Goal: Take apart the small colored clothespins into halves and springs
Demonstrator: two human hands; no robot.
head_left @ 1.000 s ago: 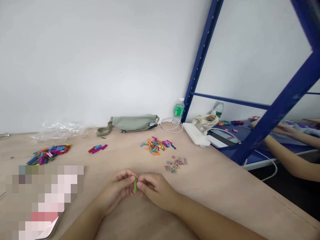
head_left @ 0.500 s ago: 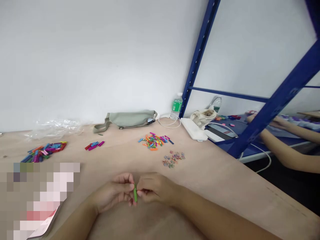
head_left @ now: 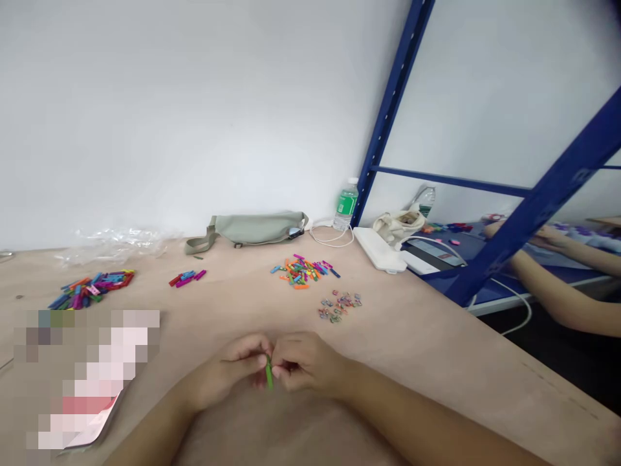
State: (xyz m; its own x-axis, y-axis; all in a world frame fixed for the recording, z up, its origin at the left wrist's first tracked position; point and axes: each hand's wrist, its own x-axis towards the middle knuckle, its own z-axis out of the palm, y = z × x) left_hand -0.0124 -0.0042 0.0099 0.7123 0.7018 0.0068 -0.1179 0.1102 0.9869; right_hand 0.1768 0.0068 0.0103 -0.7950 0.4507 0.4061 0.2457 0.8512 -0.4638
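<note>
Green peg (head_left: 268, 373) is sitting slightly tilted between both hands, just above the worktop (head_left: 436, 362) at front centre, with its lower end poking out below the fingers. Left hand (head_left: 227, 370) and right hand (head_left: 305, 361) are closing in on each other, each grip pinching the peg between its fingertips, though the exact finger placement is partly hidden. That tight, close pinch is keeping the small piece steady. Further out, the worktop is carrying a big peg heap (head_left: 92, 289), a small peg heap (head_left: 187, 278), a mixed peg heap (head_left: 303, 272) and a cluster of tiny coloured bits (head_left: 339, 307). A pixelated patch (head_left: 82, 375) is covering the lower left. Along the white wall (head_left: 194, 116) are lying plastic film (head_left: 114, 246), a waist bag (head_left: 252, 228), a water bottle (head_left: 346, 204) and a white box (head_left: 378, 251). Beyond a blue rack (head_left: 388, 123), a co-worker's arms (head_left: 557, 291) are reaching over a blue shelf (head_left: 490, 301).
</note>
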